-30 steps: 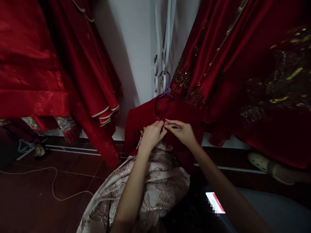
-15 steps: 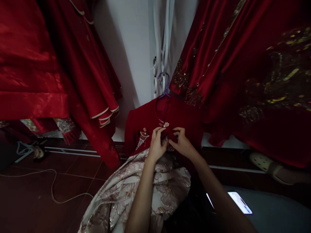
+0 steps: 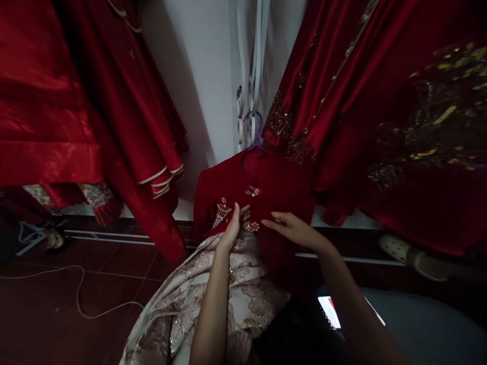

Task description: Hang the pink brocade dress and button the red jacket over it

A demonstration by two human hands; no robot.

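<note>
A dark red jacket (image 3: pixel 279 177) hangs on a purple hanger (image 3: pixel 255 144). Down its front sit a beaded clasp (image 3: pixel 252 191) near the collar and a second flower-shaped beaded clasp (image 3: pixel 252 227) lower down. A jewelled lantern-shaped ornament (image 3: pixel 222 209) decorates the side at left. My left hand (image 3: pixel 232 229) is open at the jacket front, thumb raised, fingers slightly bent beside the lower clasp. To the right of that clasp, my right hand (image 3: pixel 291 228) is open, fingers stretched leftward, holding nothing. Whether either hand touches the cloth is unclear.
Pale brocade fabric (image 3: pixel 243 299) with a floral pattern spreads below the jacket. Red garments (image 3: pixel 152 126) hang at left, and sequined red ones (image 3: pixel 429 152) at right. A lit phone (image 3: pixel 329 310) lies on a grey seat (image 3: pixel 426 324). A cable (image 3: pixel 79 289) crosses the tiled floor.
My hands have drawn apart and come away from the jacket's front, their fingers opening. The lower beaded clasp now shows between them. The view has shifted slightly.
</note>
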